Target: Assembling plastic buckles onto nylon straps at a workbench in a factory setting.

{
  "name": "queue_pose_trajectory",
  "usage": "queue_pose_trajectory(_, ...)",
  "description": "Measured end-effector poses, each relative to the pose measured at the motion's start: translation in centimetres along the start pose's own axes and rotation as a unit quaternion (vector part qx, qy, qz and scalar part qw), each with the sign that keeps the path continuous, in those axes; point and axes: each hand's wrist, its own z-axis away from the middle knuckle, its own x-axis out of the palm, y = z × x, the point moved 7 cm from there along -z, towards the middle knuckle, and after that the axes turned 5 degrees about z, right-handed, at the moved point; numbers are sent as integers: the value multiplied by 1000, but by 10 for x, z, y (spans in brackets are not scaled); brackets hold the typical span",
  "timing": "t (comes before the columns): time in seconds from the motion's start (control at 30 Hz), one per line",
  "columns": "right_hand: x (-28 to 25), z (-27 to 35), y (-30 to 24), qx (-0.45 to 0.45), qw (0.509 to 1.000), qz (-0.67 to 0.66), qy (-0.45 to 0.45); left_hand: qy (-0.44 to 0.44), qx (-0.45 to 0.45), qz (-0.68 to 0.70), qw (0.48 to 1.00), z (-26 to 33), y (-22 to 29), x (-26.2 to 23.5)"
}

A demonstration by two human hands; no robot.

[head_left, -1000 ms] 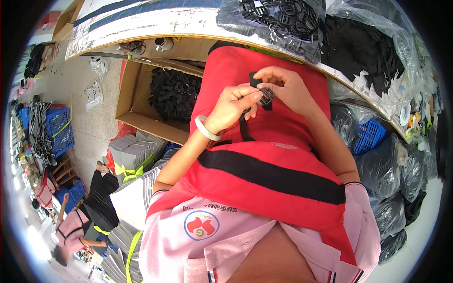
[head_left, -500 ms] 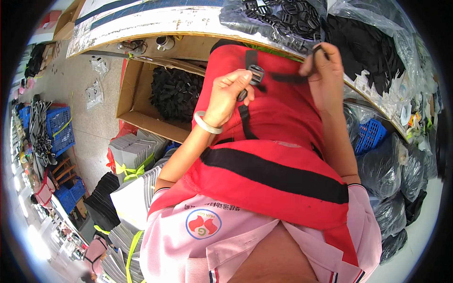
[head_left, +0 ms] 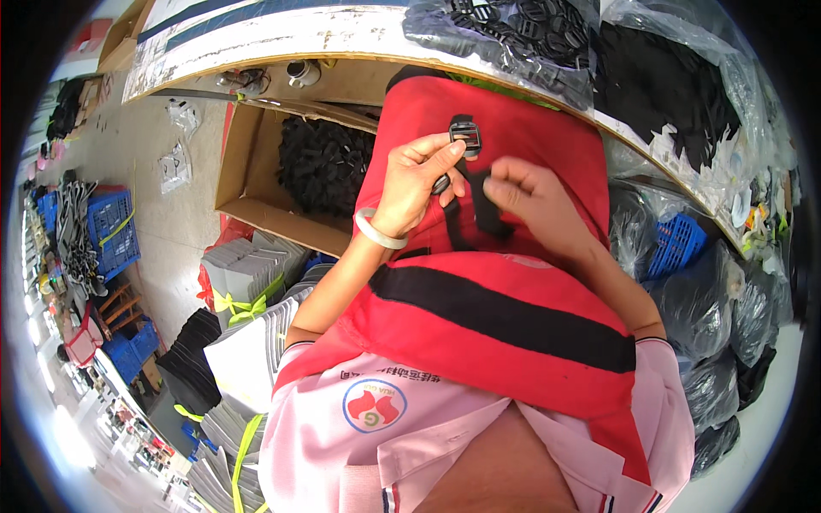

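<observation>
My left hand (head_left: 412,181), a pale bangle (head_left: 380,229) on its wrist, pinches a black plastic ladder-lock buckle (head_left: 465,135) between thumb and fingers above my lap. Black webbing strap (head_left: 486,205) hangs from the buckle toward me over the red apron (head_left: 556,137). A small dark rounded piece (head_left: 441,184) shows beneath the left fingers. Close to the strap's right side is my right hand (head_left: 543,205), slightly blurred, with curled fingers. Whatever those fingers hold, if anything, is hidden.
Ahead, the worktable (head_left: 291,38) carries a plastic bag of black buckles (head_left: 547,30) and a heap of black straps (head_left: 663,85). An open carton (head_left: 256,192) of black pieces stands left, near tied grey sheets (head_left: 248,269). Right are a blue basket (head_left: 676,244) and filled plastic bags (head_left: 697,299).
My right hand has come left and nearer to me, from beside the table edge to beside the strap. The strap stretched rightward before and now hangs down. The left hand keeps the buckle.
</observation>
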Motion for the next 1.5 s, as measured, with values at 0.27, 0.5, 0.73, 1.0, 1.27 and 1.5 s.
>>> queue_pose_trajectory(0.27, -27, -16, -2, -12, 990, -57, 128, -5, 61, -104, 993, 5, 4, 11)
queue_pose_trajectory(0.5, -23, -25, 7, -29, 972, -178, 153, 26, 240, -303, 922, 5, 19, 15)
queue_pose_trajectory(0.73, -24, -32, 15, -31, 951, -272, 145, 20, 276, -422, 864, 4, 23, 18)
queue_pose_trajectory(1.0, -27, -42, 23, -39, 969, -214, 121, 13, 329, -513, 793, 9, 20, 18)
queue_pose_trajectory(1.27, -35, -45, 20, -48, 980, -137, 132, 27, 307, -441, 843, 13, 25, 13)
queue_pose_trajectory(1.5, -30, -44, 15, -48, 982, -163, 77, 36, -65, -30, 997, -5, -8, -12)
